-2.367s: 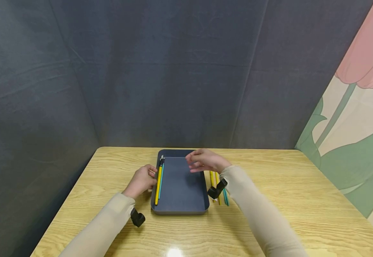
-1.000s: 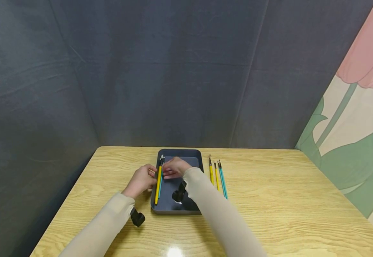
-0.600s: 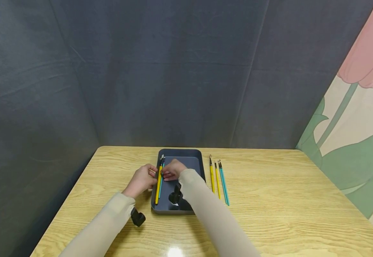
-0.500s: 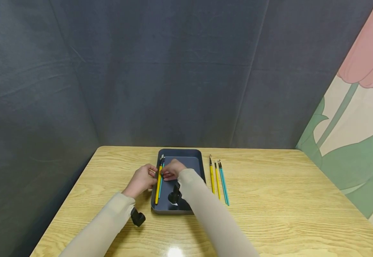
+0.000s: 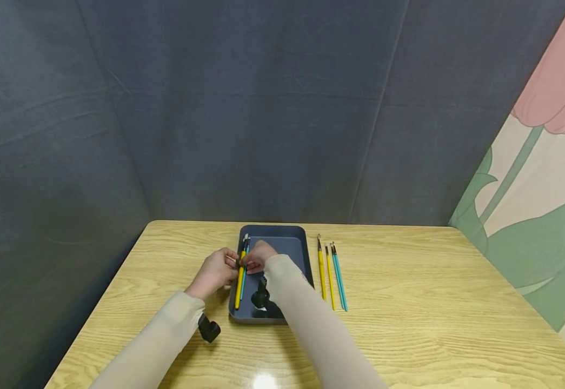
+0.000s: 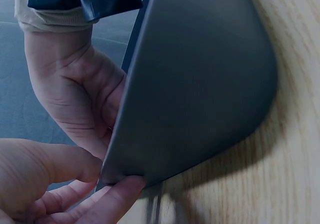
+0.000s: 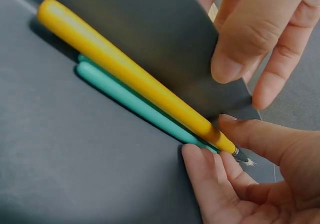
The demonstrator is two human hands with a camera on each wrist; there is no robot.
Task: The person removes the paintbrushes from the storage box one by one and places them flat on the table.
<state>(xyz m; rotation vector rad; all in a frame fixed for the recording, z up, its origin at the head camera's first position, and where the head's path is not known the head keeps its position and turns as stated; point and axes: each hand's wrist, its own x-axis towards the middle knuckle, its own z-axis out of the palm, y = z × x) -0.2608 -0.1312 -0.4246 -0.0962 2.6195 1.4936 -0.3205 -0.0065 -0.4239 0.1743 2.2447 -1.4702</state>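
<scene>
A shallow dark grey tray (image 5: 289,237) rests on the table. My left hand (image 5: 215,274) pinches the tray's left wall, with the thumb at the inner side and fingers against the outside in the wrist views. Along that wall inside lies a thick yellow paintbrush (image 7: 125,73). Close beside it are teal paintbrushes (image 7: 135,106), two rounded handle ends showing. My right hand (image 5: 259,256) reaches into the tray. Its thumb and fingertips pinch the yellow paintbrush near the ferrule (image 7: 235,153), where pale bristles stick out past the hand. The fingertips also touch the teal handles.
Right of the tray, thick and thin yellow paintbrushes (image 5: 321,270) and teal paintbrushes (image 5: 339,278) lie side by side on the wooden table (image 5: 409,302). A dark curtain (image 5: 263,108) hangs behind the table, and a tulip-patterned wall (image 5: 550,178) stands at right.
My right hand has come from the tray's right rim down to the brushes at its left wall, then shifted slightly further left onto the yellow paintbrush. The left hand keeps its place.
</scene>
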